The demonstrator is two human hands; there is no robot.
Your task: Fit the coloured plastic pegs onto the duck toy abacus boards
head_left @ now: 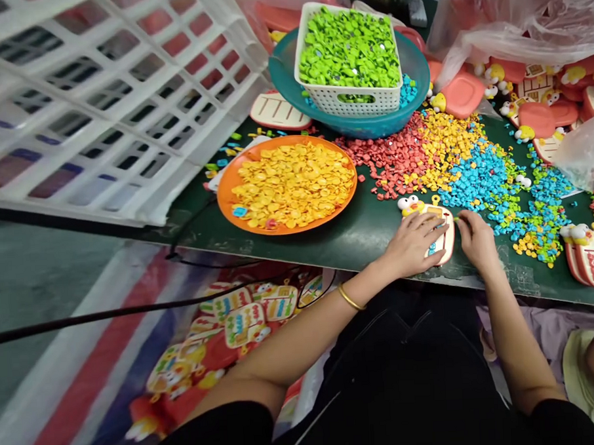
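A duck-shaped toy calculator [440,232] lies near the front edge of the dark green table [366,236]. My left hand [412,244] rests on it with fingers laid flat over its face, holding it down. My right hand [475,236] is just right of the toy, fingers pinched on a small green button piece at the toy's edge. Loose piles of red [390,156], yellow [446,140] and blue buttons [482,178] spread out just beyond both hands.
An orange plate of yellow buttons [288,183] sits to the left. A white basket of green buttons [349,56] stands in a teal bowl [410,109] behind. White crates [99,93] fill the left. More toy calculators lie at right [591,255] and in a bag below [242,320].
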